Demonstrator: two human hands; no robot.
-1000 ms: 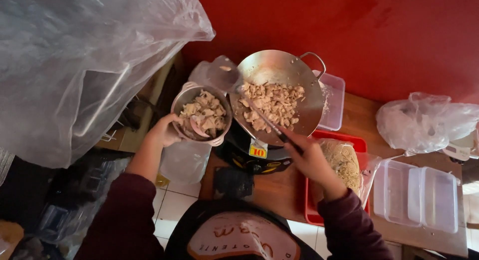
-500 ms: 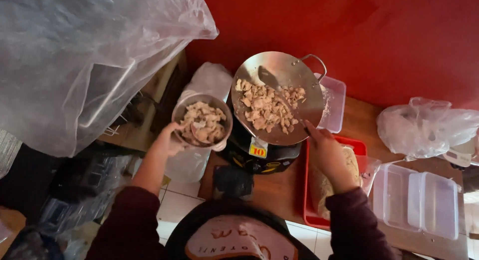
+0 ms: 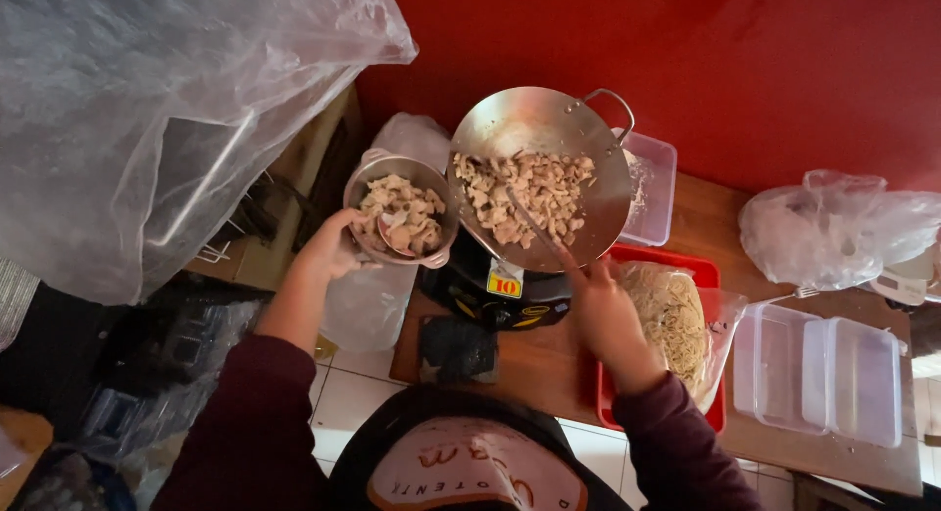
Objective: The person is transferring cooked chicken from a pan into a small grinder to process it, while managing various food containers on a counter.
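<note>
Shiny metal wok [image 3: 549, 139], dull steel bowl [image 3: 377, 173], clear plastic tubs [image 3: 828, 379], matt wooden table [image 3: 720, 207]

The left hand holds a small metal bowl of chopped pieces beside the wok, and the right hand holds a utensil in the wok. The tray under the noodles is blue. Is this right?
Not quite. The head view shows the tray under the noodles is red, not blue. The rest holds: the left hand holds the bowl beside the wok, and the right hand holds a utensil in it.
</note>
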